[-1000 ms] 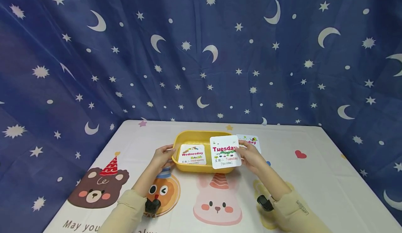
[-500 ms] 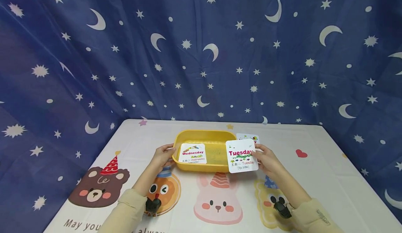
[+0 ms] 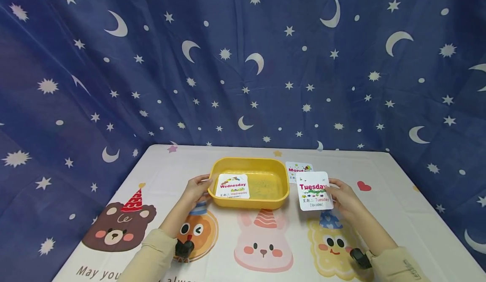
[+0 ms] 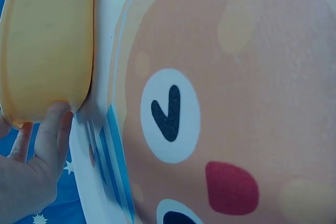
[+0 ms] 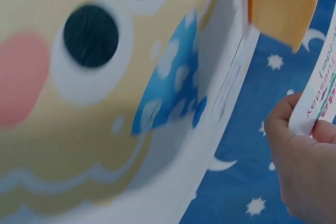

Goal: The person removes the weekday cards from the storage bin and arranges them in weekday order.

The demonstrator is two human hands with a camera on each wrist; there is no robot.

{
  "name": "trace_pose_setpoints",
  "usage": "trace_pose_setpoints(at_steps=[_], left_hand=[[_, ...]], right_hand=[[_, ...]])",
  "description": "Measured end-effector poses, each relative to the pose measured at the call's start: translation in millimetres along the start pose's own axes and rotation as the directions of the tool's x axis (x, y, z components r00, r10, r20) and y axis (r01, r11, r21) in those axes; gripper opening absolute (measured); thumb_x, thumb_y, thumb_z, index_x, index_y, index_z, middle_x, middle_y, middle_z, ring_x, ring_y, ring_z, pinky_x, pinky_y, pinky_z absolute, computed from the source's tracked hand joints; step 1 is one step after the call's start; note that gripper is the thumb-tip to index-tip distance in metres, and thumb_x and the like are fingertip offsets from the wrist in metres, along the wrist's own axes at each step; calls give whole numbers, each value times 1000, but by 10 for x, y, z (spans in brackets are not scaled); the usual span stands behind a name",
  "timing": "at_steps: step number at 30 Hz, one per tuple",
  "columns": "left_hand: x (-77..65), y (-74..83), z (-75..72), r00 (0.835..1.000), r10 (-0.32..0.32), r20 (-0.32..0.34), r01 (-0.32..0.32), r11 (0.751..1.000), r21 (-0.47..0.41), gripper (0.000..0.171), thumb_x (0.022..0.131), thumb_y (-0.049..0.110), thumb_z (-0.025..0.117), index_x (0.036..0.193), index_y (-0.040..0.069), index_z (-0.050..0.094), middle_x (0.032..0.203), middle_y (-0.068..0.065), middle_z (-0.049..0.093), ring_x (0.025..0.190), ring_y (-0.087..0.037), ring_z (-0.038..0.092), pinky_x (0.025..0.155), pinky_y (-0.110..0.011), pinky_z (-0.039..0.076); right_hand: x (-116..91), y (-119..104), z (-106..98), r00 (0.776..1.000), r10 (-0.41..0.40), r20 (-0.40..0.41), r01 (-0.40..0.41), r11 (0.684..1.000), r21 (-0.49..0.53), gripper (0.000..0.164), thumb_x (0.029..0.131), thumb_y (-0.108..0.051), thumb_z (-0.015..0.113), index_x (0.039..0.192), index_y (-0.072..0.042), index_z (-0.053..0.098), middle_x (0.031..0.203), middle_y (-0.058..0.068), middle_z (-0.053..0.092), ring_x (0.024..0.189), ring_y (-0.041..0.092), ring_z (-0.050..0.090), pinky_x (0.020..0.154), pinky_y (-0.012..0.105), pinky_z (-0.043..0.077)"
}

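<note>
My right hand (image 3: 343, 195) pinches the right edge of a white Tuesday card (image 3: 313, 189), thumb on its printed face. The card is tilted toward the head camera, right of the yellow plastic tray (image 3: 248, 204), and overlaps the lower right of the Monday card (image 3: 295, 169) in this view. In the right wrist view the thumb and a finger grip a corner of the card (image 5: 321, 85). My left hand (image 3: 195, 191) holds the tray's left end; in the left wrist view its fingers press the outer wall (image 4: 50, 40). A Wednesday card (image 3: 232, 185) lies in the tray's left part.
A white tablecloth (image 3: 379, 231) with printed cartoon animals covers the table. The Monday card lies beside the tray's right end. Behind the table's far edge hangs a dark blue curtain (image 3: 243, 83) with moons and stars.
My right hand has carried the Tuesday card right, from over the tray to beside it, uncovering the tray's right end and more of the Monday card. The left hand and tray stay in place.
</note>
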State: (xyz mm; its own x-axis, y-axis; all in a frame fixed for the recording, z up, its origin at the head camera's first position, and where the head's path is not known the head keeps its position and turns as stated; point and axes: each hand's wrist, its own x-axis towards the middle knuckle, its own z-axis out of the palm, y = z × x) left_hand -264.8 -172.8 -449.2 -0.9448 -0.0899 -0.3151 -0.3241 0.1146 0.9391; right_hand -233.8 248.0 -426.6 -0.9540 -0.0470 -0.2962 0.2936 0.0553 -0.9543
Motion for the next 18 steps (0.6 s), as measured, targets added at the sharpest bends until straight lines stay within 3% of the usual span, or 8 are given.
trace_pose_setpoints(at_steps=[7, 14, 18], left_hand=[[-17, 0, 1, 1000, -6, 2, 6, 1000, -1, 43, 98, 15, 50, 138, 0, 42, 130, -28, 50, 85, -18, 65, 72, -28, 60], [-17, 8, 3, 1000, -1, 3, 1, 1000, 1, 43, 98, 15, 50, 138, 0, 42, 130, -29, 50, 89, -20, 65, 72, -29, 60], [-17, 13, 1, 1000, -2, 7, 2, 1000, 2, 43, 98, 15, 50, 138, 0, 42, 130, -29, 50, 89, -20, 65, 73, -30, 60]], right_hand=[[39, 64, -271, 1000, 9, 0, -9, 1000, 0, 53, 99, -10, 42, 142, 8, 15, 80, -14, 61, 74, 3, 62, 65, 20, 56], [109, 43, -458, 995, 60, -86, -61, 998, -11, 64, 96, -5, 43, 147, 5, 6, 78, -14, 57, 70, 2, 59, 61, 17, 53], [184, 4, -513, 986, 75, -151, -82, 996, -38, 67, 95, -1, 43, 149, 2, 4, 92, -5, 56, 70, 0, 57, 60, 17, 51]])
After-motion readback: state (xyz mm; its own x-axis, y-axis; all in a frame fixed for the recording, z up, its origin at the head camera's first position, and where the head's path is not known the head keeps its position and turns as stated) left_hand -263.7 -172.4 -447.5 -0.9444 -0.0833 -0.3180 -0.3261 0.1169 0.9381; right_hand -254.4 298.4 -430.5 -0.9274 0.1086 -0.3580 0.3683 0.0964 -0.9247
